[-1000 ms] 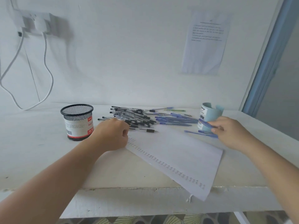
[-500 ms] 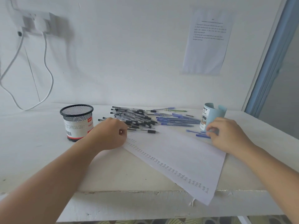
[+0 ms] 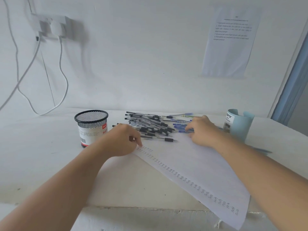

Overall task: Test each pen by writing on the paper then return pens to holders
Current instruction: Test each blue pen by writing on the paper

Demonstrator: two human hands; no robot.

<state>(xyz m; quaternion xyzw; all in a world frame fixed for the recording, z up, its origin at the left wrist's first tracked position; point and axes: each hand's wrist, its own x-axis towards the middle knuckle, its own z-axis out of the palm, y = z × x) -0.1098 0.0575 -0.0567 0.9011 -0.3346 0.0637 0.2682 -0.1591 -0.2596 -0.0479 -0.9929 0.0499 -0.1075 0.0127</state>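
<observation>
While the curled, empty left hand (image 3: 123, 140) presses the paper (image 3: 191, 164) at its far corner, the right hand (image 3: 205, 130) lays bent fingers on the blue pens (image 3: 180, 126), grip indeterminable.

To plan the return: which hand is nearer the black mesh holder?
Left. The left hand sits just beside the black mesh holder; the right hand is beyond the pens.

One mesh holder (image 3: 90, 129) standing centre-left, one blue holder (image 3: 241, 125) standing right, one paper (image 3: 191, 164) lying, pens (image 3: 150, 124) piling beyond counting.
</observation>
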